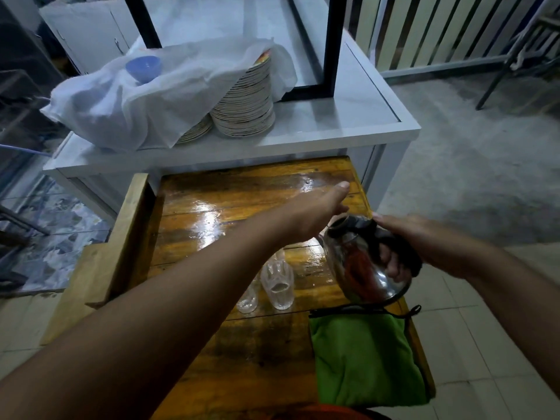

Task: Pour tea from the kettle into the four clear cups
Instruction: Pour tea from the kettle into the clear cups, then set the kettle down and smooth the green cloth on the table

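Observation:
A shiny steel kettle (360, 268) with a black handle hangs tilted to the left above the right side of the glossy wooden table (212, 225). My right hand (424, 244) is wrapped around its handle. My left hand (315, 210) reaches across from the left with the thumb out and the fingertips at the kettle's top rim; nothing shows in it. Below my left forearm stand clear ribbed cups (278, 287), one more (248, 300) to its left and another (279, 255) behind, partly hidden by the arm. No tea shows in them.
A green cloth (363, 359) lies on the table's near right corner. Behind the table stands a white counter (348, 128) with stacked plates (245, 107), a white cloth (136, 95) and a blue bowl (144, 68). A wooden rail (127, 231) borders the table's left side.

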A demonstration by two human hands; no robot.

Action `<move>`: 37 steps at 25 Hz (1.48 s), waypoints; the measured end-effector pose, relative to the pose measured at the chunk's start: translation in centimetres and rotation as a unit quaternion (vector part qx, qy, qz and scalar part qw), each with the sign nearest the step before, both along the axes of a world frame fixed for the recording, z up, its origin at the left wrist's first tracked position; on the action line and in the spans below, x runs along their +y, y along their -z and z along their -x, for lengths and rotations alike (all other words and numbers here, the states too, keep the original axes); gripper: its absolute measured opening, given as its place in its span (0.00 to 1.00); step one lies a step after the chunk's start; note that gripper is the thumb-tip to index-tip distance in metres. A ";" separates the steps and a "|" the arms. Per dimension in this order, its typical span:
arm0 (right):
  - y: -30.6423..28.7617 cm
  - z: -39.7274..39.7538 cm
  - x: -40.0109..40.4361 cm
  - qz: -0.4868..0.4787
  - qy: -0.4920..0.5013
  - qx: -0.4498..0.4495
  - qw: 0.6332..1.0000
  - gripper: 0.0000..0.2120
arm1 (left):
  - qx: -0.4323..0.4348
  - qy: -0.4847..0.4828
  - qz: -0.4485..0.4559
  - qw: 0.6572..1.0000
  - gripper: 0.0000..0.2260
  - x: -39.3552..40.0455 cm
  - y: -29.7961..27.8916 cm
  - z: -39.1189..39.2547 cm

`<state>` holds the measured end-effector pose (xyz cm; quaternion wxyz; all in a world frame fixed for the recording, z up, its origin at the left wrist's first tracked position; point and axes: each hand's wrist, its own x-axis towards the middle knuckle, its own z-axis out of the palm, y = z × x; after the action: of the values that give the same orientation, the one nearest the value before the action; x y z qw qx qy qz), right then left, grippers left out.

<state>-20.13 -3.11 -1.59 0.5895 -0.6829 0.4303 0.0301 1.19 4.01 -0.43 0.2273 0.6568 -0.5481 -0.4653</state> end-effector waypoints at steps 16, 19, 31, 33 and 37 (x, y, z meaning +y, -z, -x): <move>17.4 2.3 -2.1 -0.144 0.250 -0.200 0.936 0.41 | -0.236 0.178 0.081 0.952 0.26 -6.0 10.5 5.8; 18.3 2.6 -2.3 -0.174 0.247 -0.207 0.931 0.38 | -0.270 0.181 0.095 0.941 0.28 -5.6 11.5 6.4; 15.0 5.2 1.9 0.204 0.273 -0.050 0.939 0.18 | -0.317 0.063 0.172 0.930 0.30 1.6 14.0 8.1; 15.7 6.6 4.3 0.265 0.249 -0.045 0.930 0.15 | -0.291 -0.017 0.154 0.944 0.30 6.9 16.0 8.5; 19.5 6.6 10.9 0.301 0.028 0.037 0.953 0.18 | -0.311 -0.096 0.057 0.944 0.31 15.0 21.7 8.5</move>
<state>-26.75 7.77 -21.13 0.3413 -0.8146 0.4598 -0.0923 -7.29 18.99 -22.13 0.1261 0.8045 -0.5513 -0.1816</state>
